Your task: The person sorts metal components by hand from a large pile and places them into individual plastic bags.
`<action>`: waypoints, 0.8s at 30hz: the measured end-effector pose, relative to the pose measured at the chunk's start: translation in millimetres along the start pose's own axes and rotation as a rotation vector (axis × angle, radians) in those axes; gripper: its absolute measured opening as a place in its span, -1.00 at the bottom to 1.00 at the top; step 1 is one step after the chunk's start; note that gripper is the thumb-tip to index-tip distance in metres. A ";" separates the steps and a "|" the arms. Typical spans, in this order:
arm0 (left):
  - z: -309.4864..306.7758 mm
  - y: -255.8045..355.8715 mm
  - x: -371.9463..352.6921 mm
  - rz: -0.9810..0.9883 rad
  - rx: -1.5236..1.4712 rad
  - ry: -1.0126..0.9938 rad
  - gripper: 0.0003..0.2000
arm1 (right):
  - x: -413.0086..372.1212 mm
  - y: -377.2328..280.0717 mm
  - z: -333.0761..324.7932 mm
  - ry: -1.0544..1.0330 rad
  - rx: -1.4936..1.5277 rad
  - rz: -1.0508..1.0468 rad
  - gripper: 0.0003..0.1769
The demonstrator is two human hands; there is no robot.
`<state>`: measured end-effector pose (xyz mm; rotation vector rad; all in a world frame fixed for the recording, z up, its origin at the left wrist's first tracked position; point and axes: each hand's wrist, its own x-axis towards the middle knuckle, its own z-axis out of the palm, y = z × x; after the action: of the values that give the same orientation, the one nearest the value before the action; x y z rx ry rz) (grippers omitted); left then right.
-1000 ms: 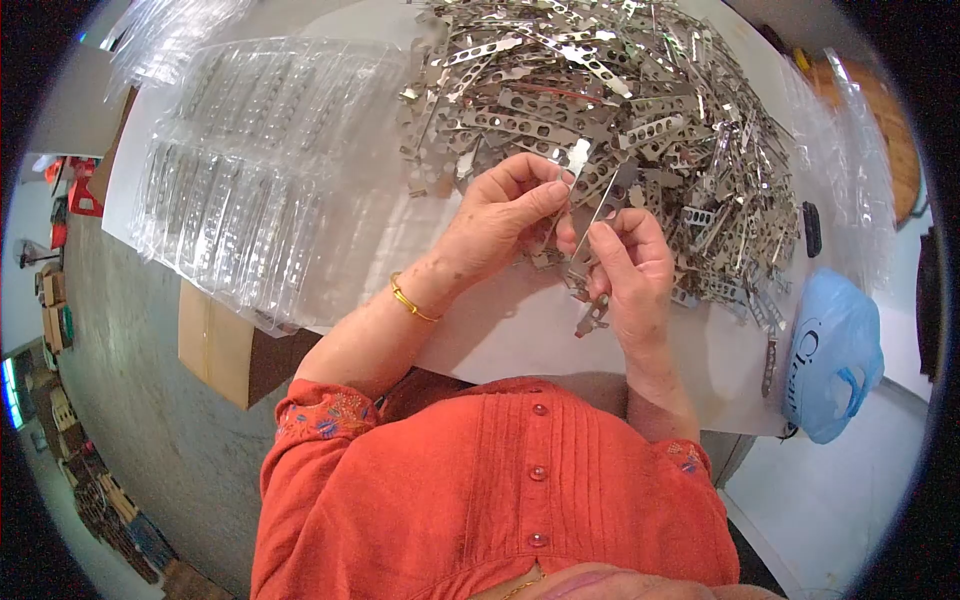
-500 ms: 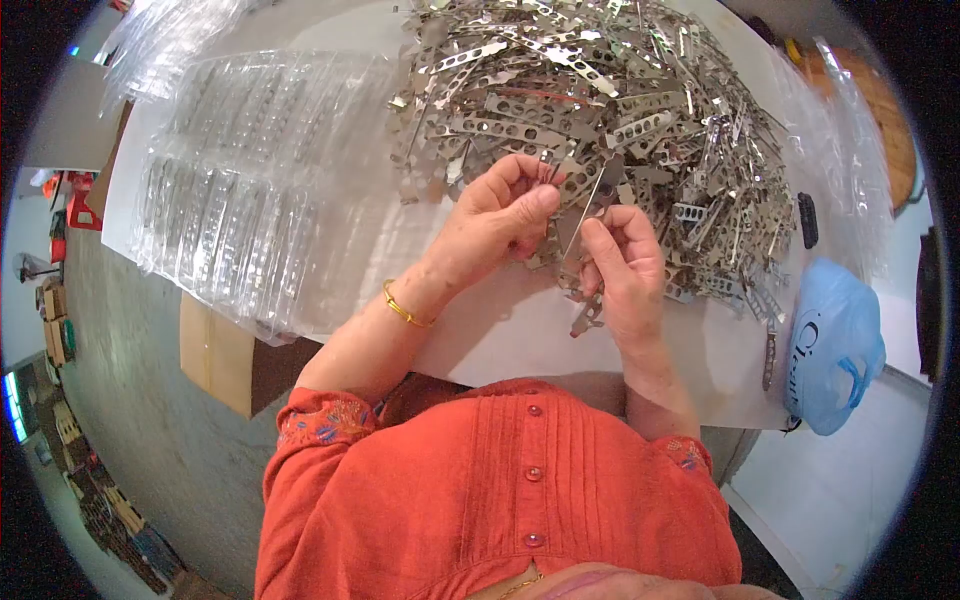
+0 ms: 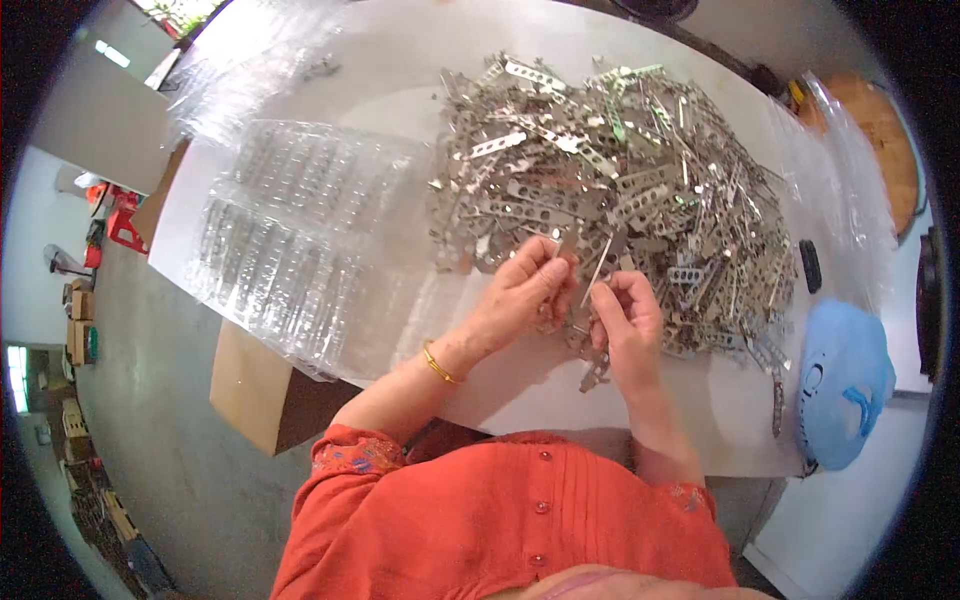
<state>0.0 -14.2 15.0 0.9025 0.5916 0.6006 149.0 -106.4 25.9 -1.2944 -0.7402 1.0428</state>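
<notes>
My left hand (image 3: 525, 288), with a gold bangle on its wrist, pinches a small flat metal piece (image 3: 568, 241) between thumb and fingers. Close beside it, my right hand (image 3: 630, 318) is closed on a thin metal strip (image 3: 602, 262), seen nearly edge-on and tilted upward. Both hands are over the near edge of a large heap of perforated metal strips (image 3: 610, 155). Several strips lie just below and between the hands, partly hidden by the fingers.
Clear plastic trays (image 3: 275, 270) cover the left of the white table (image 3: 500, 390); plastic film (image 3: 240, 85) lies behind them. A blue plastic bag (image 3: 845, 390) and a black object (image 3: 809, 266) sit at the right. A cardboard box (image 3: 255, 385) stands below the left edge.
The view has shifted, so the table and hands appear lower and more of the far edge shows. Both hands still hold their metal pieces, near each other.
</notes>
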 end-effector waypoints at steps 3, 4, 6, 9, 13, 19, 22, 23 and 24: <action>7.4 7.2 -0.3 0.063 0.100 0.010 -0.79 | 1.8 0.1 -0.5 0.021 -0.032 0.001 -0.90; 6.6 4.2 2.6 0.084 0.101 0.023 -0.78 | 1.7 -1.0 0.5 -0.006 -0.016 -0.019 -0.90; 5.6 2.2 7.4 0.170 0.182 0.019 -0.76 | 0.4 -3.9 1.1 0.045 -0.068 -0.055 -0.90; 10.2 7.6 11.2 0.155 0.266 0.016 -0.78 | 5.0 9.6 -8.1 0.024 -0.179 -0.215 -0.89; 15.5 0.8 15.4 0.144 0.247 -0.002 -0.79 | 2.8 4.6 -10.1 0.008 -0.202 -0.186 -0.91; 12.8 5.9 14.4 0.118 0.233 -0.038 -0.80 | 5.0 9.6 -9.1 0.003 -0.282 -0.294 -0.93; 7.7 4.9 16.6 0.126 0.228 -0.045 -0.81 | 3.7 6.8 -8.0 -0.006 -0.274 -0.252 -0.91; 7.4 2.2 17.6 0.098 0.198 -0.042 -0.82 | 1.8 1.8 -6.2 -0.001 -0.280 -0.244 -0.91; 9.4 9.3 14.3 0.123 0.162 -0.077 -0.83 | -1.1 -7.1 -2.9 0.010 -0.278 -0.192 -0.90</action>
<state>14.3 -4.7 24.4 1.1155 0.5234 0.6314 152.6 -108.2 32.5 -1.4305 -1.0079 0.7974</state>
